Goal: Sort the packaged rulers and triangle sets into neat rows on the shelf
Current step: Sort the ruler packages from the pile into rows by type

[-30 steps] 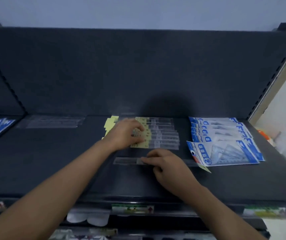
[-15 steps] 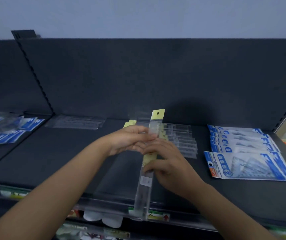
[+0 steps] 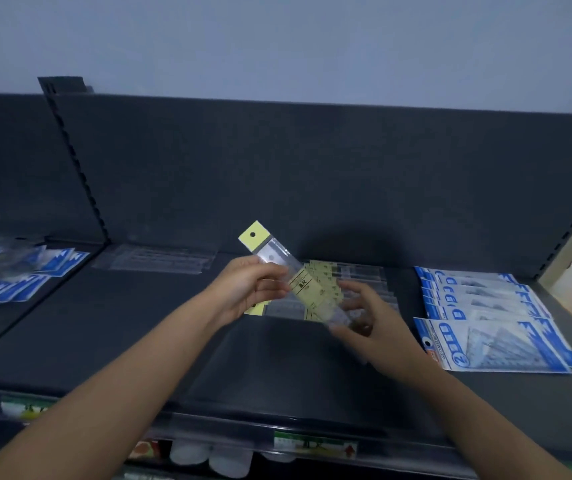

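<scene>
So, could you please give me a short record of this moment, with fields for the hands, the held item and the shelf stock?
Held item: packaged ruler, yellow header up, tilted, lifted off the shelf
Left hand: grips its upper part
Right hand: holds its lower end
Ruler row: overlapped, behind the hands
Triangle sets: overlapped row, at the right
Clear packs: flat, back left
</scene>
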Demonstrator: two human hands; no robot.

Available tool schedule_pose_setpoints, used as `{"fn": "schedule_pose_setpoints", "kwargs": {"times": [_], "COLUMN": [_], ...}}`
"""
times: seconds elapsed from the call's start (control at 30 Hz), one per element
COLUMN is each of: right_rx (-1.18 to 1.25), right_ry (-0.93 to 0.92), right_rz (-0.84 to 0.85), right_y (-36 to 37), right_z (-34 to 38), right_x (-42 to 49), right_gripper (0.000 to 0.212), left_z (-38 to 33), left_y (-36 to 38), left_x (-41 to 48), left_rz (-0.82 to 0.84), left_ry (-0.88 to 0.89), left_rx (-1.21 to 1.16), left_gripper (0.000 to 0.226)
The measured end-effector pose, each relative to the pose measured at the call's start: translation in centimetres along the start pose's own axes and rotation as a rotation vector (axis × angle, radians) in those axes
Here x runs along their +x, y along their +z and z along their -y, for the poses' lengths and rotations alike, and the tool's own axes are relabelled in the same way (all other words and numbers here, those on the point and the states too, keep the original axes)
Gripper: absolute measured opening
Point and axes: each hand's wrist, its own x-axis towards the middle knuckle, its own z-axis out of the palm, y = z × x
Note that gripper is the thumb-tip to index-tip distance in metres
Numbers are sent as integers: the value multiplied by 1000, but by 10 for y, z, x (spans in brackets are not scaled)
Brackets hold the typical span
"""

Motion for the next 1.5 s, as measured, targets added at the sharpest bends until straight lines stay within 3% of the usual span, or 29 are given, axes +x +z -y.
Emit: {"fn": "schedule_pose_setpoints", "kwargs": {"times": [0.13, 0.23, 0.43, 0.53, 0.77, 1.0, 1.33, 1.5], "right_rx": [-111, -176, -551, -619, -716, -630, -530, -494], "right_ry": [28, 70, 23, -40, -157, -253, -316, -287], "right_rz": [107, 211, 121, 36, -38, 124, 171, 158], "right_y": [-16, -35, -38, -23, 0, 85, 286, 363], "right_z": [-11, -18, -36, -45, -24, 54, 204, 255], "right_x": [9, 13, 21, 13, 17, 39, 104, 134], "right_gripper": [39, 38, 28, 26, 36, 49, 55, 51], "left_z": [1, 0, 23, 32, 35, 6, -22, -35], "left_y": [-17, -31, -26, -20, -24, -89, -324, -422], "left_x": [-1, -5, -4, -9, -35, -90, -175, -190], "left_rz": [-25, 13, -126, -223, -365, -592, -744, -682], "left_ry": [-5, 53, 227, 274, 454, 426, 100, -14], "left_rx": [68, 251, 1087, 1302, 1541, 1742, 1722, 1737], "left_gripper": [15, 13, 20, 27, 53, 80, 83, 80]}}
